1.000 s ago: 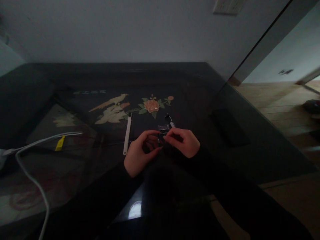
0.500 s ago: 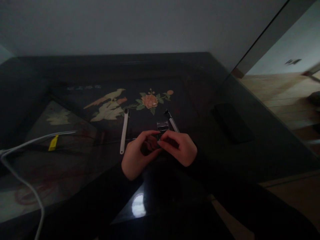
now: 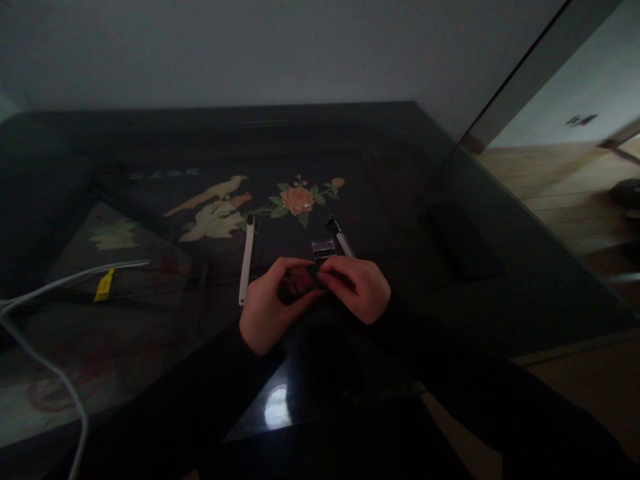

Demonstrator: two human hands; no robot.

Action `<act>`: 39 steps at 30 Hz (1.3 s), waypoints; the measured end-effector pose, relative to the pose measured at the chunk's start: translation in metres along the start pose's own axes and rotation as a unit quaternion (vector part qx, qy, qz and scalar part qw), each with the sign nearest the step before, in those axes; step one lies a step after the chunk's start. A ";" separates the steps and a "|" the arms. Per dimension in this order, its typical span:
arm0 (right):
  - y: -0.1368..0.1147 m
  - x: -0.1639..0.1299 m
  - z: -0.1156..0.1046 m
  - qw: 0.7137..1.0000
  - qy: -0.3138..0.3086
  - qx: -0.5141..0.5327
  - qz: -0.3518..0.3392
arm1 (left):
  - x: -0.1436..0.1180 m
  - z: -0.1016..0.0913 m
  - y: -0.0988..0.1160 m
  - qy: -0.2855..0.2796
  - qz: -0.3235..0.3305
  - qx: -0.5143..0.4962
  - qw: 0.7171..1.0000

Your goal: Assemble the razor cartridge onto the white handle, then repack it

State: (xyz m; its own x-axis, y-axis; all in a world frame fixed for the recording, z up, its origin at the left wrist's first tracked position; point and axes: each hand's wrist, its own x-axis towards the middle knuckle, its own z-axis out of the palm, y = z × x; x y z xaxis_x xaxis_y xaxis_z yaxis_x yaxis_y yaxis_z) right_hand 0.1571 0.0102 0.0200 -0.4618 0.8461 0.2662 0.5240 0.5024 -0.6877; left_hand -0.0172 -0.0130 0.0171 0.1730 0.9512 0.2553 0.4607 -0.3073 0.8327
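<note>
My left hand (image 3: pixel 275 303) and my right hand (image 3: pixel 356 287) meet over the dark table, fingertips pinched on a small dark piece (image 3: pixel 313 269). Fingers cover most of it, so its kind does not show. Just beyond the fingertips sits a small clear plastic case (image 3: pixel 323 249). To the left lies a slim white handle with a black end (image 3: pixel 247 263), which looks like a razor handle. A similar white-and-black handle (image 3: pixel 344 243) lies past my right hand, its near end hidden behind the fingers.
A black flat rectangular object (image 3: pixel 463 241) lies on the right of the glossy table (image 3: pixel 400 373). A white cable (image 3: pixel 45 360) with a yellow tag (image 3: pixel 105 285) runs along the left. A wall (image 3: pixel 240 53) stands behind the table.
Both hands remain together, with the fingertips shifted slightly on the small dark piece. The whole view has moved a little; the handles and case stay in place on the table.
</note>
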 end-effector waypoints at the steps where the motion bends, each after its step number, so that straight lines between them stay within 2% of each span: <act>1: 0.001 0.001 -0.001 1.000 0.000 -0.004 -0.001 | 0.000 -0.001 0.000 0.000 0.002 0.003 1.000; 5: 0.004 0.005 -0.008 0.999 -0.007 -0.002 -0.031 | 0.000 -0.004 0.002 0.005 -0.019 -0.006 1.000; 9: 0.002 0.007 -0.017 0.996 -0.022 0.051 -0.075 | 0.001 -0.005 0.004 -0.023 -0.098 -0.147 0.984; 12: -0.001 0.008 -0.022 0.991 -0.043 0.100 -0.080 | 0.002 -0.003 0.003 -0.074 -0.157 -0.283 0.943; 15: -0.003 0.008 -0.026 0.984 -0.070 0.149 -0.072 | 0.002 -0.002 0.001 -0.154 -0.206 -0.381 0.888; 18: -0.004 0.006 -0.028 0.971 -0.105 0.209 -0.060 | 0.000 -0.001 0.002 -0.226 -0.233 -0.430 0.842; 21: -0.006 0.004 -0.028 0.949 -0.144 0.277 -0.044 | -0.002 -0.003 0.004 -0.272 -0.238 -0.456 0.814; 23: -0.007 0.003 -0.028 0.935 -0.166 0.311 -0.034 | -0.003 -0.004 0.005 -0.282 -0.239 -0.456 0.809; 27: -0.009 0.003 -0.028 0.916 -0.199 0.347 -0.038 | -0.004 -0.006 0.005 -0.297 -0.234 -0.430 0.819; 31: -0.010 0.004 -0.029 0.905 -0.225 0.360 -0.040 | -0.004 -0.006 0.005 -0.328 -0.213 -0.416 0.821; 39: -0.008 0.004 -0.027 0.897 -0.238 0.371 -0.032 | -0.005 -0.006 0.003 -0.338 -0.188 -0.429 0.816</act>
State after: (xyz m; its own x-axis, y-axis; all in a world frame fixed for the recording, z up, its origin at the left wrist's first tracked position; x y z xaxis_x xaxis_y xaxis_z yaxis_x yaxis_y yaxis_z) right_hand 0.1708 0.0142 0.0448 -0.8196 0.5593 0.1242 -0.0536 0.1409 -0.9886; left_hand -0.0216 -0.0183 0.0217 0.7341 0.6531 -0.1857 -0.1370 0.4102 0.9016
